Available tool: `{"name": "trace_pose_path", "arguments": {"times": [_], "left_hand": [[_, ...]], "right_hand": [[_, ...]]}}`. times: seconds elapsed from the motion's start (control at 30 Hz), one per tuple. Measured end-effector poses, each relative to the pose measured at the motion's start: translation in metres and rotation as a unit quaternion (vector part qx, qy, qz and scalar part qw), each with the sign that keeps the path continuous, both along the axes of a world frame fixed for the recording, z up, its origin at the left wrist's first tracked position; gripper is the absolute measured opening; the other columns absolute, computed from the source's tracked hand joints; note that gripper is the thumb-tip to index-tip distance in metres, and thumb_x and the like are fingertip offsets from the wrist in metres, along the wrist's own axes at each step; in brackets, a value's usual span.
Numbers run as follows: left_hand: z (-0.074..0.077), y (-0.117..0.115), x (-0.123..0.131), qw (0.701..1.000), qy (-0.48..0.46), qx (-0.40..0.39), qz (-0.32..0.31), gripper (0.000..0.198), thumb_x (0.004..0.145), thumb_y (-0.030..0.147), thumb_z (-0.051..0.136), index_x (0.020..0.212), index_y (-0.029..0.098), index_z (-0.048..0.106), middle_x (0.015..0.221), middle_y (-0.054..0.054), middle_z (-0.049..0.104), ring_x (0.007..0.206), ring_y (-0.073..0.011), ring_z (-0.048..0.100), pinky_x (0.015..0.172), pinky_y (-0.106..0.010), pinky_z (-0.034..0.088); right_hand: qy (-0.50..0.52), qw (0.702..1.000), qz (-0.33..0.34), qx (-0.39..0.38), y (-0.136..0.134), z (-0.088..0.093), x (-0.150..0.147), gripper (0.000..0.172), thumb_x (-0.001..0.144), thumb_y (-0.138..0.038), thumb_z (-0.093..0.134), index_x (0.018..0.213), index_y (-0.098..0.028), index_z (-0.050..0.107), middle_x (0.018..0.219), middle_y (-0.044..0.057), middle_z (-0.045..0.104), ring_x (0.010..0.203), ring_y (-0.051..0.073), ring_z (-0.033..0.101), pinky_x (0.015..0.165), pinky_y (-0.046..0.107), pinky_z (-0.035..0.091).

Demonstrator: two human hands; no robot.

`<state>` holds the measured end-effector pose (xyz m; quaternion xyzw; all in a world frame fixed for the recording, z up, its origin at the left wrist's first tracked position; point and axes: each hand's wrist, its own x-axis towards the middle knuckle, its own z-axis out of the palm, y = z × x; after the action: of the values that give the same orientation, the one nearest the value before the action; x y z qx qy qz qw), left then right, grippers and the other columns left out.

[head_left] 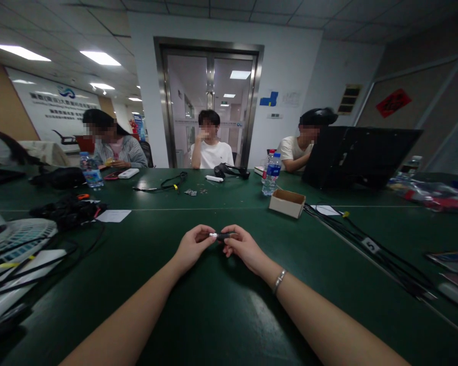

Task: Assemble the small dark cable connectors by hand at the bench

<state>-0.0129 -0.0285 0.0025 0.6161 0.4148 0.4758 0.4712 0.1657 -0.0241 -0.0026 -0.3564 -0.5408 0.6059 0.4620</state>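
Just above the green table, both hands hold a small black cylinder with a shiny silver end; its exact kind is too small to tell. My left hand is closed, pinching the silver end between thumb and fingers. My right hand, with a silver band on the wrist, is closed around the black end, thumb in front. The cylinder lies roughly level between the two hands, and its ends are partly hidden by the fingers.
An open cardboard box stands to the right, near bottles and a black monitor. Cables run along the right side. A white fan occupies the left. Several people sit across the table.
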Motion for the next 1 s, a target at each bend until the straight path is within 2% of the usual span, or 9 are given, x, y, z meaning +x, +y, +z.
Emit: {"name": "trace_pose_path", "arguments": {"times": [0.33, 1.0], "left_hand": [[0.0027, -0.0013, 0.0001, 1.0, -0.007, -0.006, -0.005, 0.027, 0.069, 0.031, 0.069, 0.089, 0.015, 0.06, 0.089, -0.005, 0.066, 0.086, -0.0183, 0.063, 0.085, -0.035, 0.048], [-0.001, 0.0002, 0.0007, 1.0, -0.012, 0.001, -0.016, 0.026, 0.071, 0.032, 0.067, 0.09, 0.016, 0.059, 0.089, -0.004, 0.066, 0.087, -0.0181, 0.063, 0.086, -0.035, 0.048]], "right_hand": [[0.0, 1.0, 0.009, -0.007, 0.0009, -0.0002, 0.0006, 0.028, 0.068, -0.018, 0.061, 0.094, -0.018, 0.053, 0.075, 0.0, 0.062, 0.057, 0.009, 0.059, 0.052, 0.021, 0.046], [0.004, 1.0, 0.004, 0.0, 0.0006, -0.0007, 0.0001, 0.029, 0.067, -0.019, 0.062, 0.094, -0.018, 0.053, 0.073, -0.002, 0.061, 0.055, 0.009, 0.058, 0.051, 0.021, 0.046]]}}
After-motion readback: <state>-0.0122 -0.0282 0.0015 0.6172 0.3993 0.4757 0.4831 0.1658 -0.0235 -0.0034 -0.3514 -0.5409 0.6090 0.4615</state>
